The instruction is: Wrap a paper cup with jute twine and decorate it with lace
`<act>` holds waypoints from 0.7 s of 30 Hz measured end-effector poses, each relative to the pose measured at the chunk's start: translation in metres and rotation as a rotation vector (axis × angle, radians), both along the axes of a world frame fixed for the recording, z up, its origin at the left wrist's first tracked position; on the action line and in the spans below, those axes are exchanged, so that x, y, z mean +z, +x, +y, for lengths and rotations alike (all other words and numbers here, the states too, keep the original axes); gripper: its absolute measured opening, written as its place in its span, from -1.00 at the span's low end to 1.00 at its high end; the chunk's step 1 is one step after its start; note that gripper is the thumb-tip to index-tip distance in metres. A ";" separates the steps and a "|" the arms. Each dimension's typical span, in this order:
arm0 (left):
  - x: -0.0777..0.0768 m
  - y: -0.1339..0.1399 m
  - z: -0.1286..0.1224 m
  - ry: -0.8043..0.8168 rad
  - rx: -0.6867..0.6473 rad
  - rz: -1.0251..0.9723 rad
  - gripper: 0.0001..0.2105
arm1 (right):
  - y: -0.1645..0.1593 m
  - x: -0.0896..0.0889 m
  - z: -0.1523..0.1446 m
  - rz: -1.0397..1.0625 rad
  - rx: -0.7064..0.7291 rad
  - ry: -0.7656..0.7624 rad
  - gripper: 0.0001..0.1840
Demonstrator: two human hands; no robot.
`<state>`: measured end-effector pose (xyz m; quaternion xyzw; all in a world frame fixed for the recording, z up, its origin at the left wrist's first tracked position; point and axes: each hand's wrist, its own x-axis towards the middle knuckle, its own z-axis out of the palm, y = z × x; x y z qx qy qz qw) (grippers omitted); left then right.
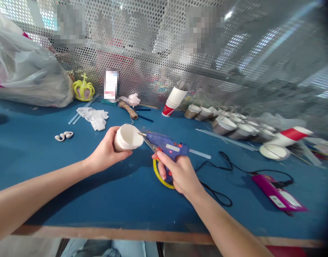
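Observation:
My left hand (107,146) is wrapped round a white paper cup (129,137), tilted with its open mouth towards the right. Brown wrapping, probably twine, shows on the cup's lower side by the palm. My right hand (180,169) grips a blue hot glue gun (164,142), its metal nozzle at the cup's rim; I cannot tell if they touch. A clear glue stick (200,154) sticks out of the gun's back. Scissors with a yellow and red handle (158,175) lie beneath the gun and my right hand, partly hidden by them.
A twine roll (128,109), crumpled tissue (95,117) and phone (111,85) lie behind the cup. Stacked cups (175,100) and several wrapped cups (225,125) stand along the mesh. A black cable (230,166) runs to a purple power box (278,192). A plastic bag (30,67) fills the left back.

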<state>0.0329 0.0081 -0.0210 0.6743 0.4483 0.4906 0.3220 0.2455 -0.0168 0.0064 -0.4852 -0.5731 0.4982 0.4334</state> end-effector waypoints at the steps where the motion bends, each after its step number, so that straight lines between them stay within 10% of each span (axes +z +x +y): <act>1: 0.000 0.000 0.000 0.009 0.018 0.031 -0.45 | 0.001 0.000 0.000 -0.066 0.002 0.033 -0.73; 21: -0.001 -0.004 0.001 0.145 0.000 0.229 -0.52 | 0.015 0.009 0.006 -0.354 0.030 0.082 -0.62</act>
